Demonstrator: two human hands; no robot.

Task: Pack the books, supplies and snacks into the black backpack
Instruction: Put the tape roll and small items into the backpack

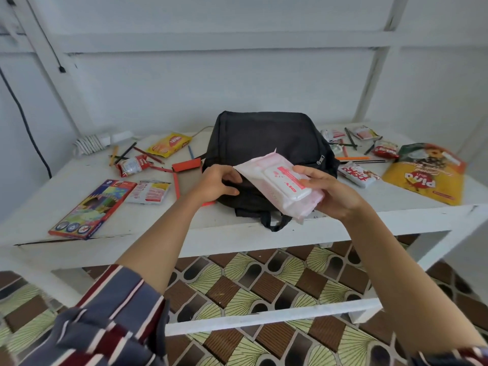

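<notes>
White table [396,215] with black backpack [264,138] lying at centre, large yellow snack bag [425,175] at right, coloured-pencil box [92,210] near left. Pink wipes pack [280,186] tilted over the backpack's near opening, gripped by right hand [335,194], with left hand [216,183] pinching the opening's edge.

There's the black backpack [266,143], flat on the table [148,233], dark opening facing the near edge, carry loop drooping over it, left hand [216,180] pinching the opening. The pink wipes pack [282,186], white lid up, sits tilted over that opening in the right hand [335,196]. Left side: coloured-pencil box [92,210] near the front, loose pencils [126,153] and yellow snack packet [169,144] behind. Right side: big yellow snack bag [425,175], lying flat
</notes>
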